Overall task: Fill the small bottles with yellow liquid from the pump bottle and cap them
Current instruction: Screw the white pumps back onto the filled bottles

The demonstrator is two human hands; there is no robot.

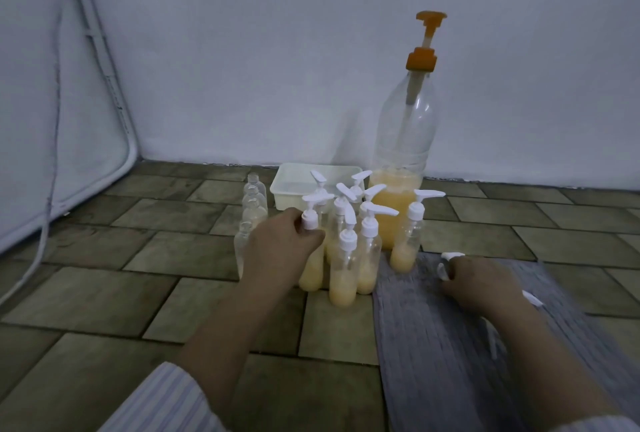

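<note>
Capped bottles (349, 244) cluster before pump bottle (401, 168); tray (287, 185) behind; uncapped bottles (254, 206) left.

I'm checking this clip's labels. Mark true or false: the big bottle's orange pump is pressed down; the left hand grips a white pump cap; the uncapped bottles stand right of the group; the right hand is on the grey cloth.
1. The orange pump on the large clear plastic bottle is pressed down. False: its plunger stands raised.
2. The left hand grips the white pump cap of a small bottle. True.
3. The uncapped small clear bottles stand right of the capped group. False: they stand left of it.
4. The right hand is on the grey ribbed cloth. True.
</note>
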